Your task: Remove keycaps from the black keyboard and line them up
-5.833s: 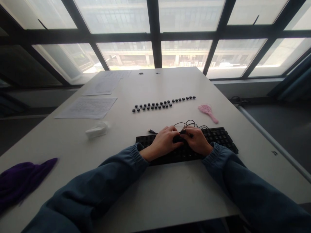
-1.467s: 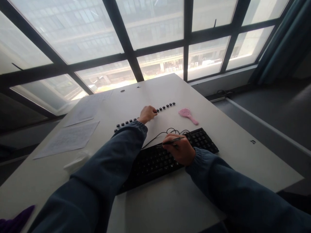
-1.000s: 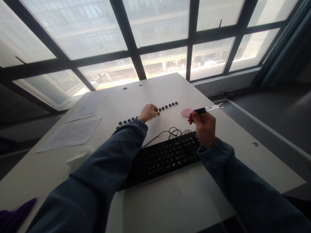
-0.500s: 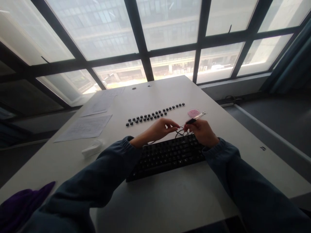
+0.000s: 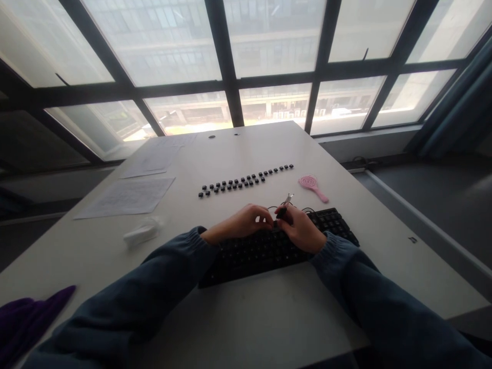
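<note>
A black keyboard (image 5: 249, 259) lies slanted on the white table, partly covered by my hands. My right hand (image 5: 302, 228) is closed on a small tool with a dark body and a pale, forked metal-like end (image 5: 289, 198) that points up and away. Just left of it, my left hand (image 5: 248, 221) is pinched, its fingertips meeting those of the right hand above the keyboard's back part. What the left fingers hold, if anything, is hidden. Behind the hands, a thin black cable (image 5: 308, 209) loops on the table.
Two rows of small black keycap-like pieces (image 5: 240, 183) stretch across the table. A pink hairbrush (image 5: 308, 182) lies at the right. Papers (image 5: 126, 199), a white crumpled item (image 5: 142, 231) and purple cloth (image 5: 34, 318) are at the left. Windows (image 5: 272, 41) stand beyond the table (image 5: 265, 146).
Both hands have come nearer and lower over the keyboard, the right also moving left with the tool, which now points more upright. The hairbrush's handle has come into view.
</note>
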`<state>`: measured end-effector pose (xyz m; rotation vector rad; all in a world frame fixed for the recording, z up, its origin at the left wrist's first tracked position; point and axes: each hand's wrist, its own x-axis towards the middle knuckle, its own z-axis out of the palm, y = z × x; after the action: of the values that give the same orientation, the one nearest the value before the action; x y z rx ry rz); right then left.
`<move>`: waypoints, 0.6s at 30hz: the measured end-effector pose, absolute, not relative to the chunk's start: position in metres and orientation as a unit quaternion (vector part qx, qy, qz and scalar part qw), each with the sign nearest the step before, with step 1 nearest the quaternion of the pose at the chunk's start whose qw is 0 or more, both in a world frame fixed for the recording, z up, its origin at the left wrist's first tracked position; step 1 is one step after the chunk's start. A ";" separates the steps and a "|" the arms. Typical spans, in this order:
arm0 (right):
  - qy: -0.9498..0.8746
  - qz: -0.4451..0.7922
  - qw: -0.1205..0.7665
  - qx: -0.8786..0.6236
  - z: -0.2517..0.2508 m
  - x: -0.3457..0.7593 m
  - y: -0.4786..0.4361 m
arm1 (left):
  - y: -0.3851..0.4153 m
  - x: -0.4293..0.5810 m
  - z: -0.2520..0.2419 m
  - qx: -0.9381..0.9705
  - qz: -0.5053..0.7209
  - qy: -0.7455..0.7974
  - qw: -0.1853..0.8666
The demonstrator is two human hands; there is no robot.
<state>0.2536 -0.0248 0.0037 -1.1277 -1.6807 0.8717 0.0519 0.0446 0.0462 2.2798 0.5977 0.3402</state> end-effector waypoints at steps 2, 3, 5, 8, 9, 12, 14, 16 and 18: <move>-0.699 0.335 0.447 -0.446 0.006 0.256 -0.024 | 0.046 0.056 0.047 0.911 0.138 0.235 0.310; -0.707 0.323 0.442 -0.447 0.007 0.258 -0.023 | 0.047 0.058 0.047 0.922 0.143 0.236 0.273; -0.720 0.294 0.430 -0.459 0.009 0.260 -0.022 | 0.047 0.063 0.046 0.938 0.153 0.234 0.203; -0.737 0.266 0.413 -0.464 0.010 0.262 -0.022 | 0.046 0.066 0.043 0.952 0.153 0.221 0.145; -0.744 0.263 0.407 -0.460 0.010 0.263 -0.022 | 0.045 0.066 0.042 0.954 0.153 0.217 0.137; -0.764 0.260 0.391 -0.443 0.007 0.263 -0.022 | 0.042 0.064 0.036 0.957 0.153 0.212 0.123; -0.774 0.254 0.385 -0.434 0.006 0.264 -0.021 | 0.039 0.063 0.032 0.958 0.151 0.217 0.109; -0.783 0.247 0.379 -0.426 0.005 0.265 -0.021 | 0.037 0.062 0.028 0.958 0.152 0.225 0.093; -0.792 0.244 0.369 -0.421 0.005 0.267 -0.020 | 0.035 0.063 0.025 0.957 0.157 0.230 0.080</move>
<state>0.2669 -0.0202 0.0048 -1.0810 -2.0328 0.6265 0.0626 0.0348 0.0246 2.8624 0.6875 0.4687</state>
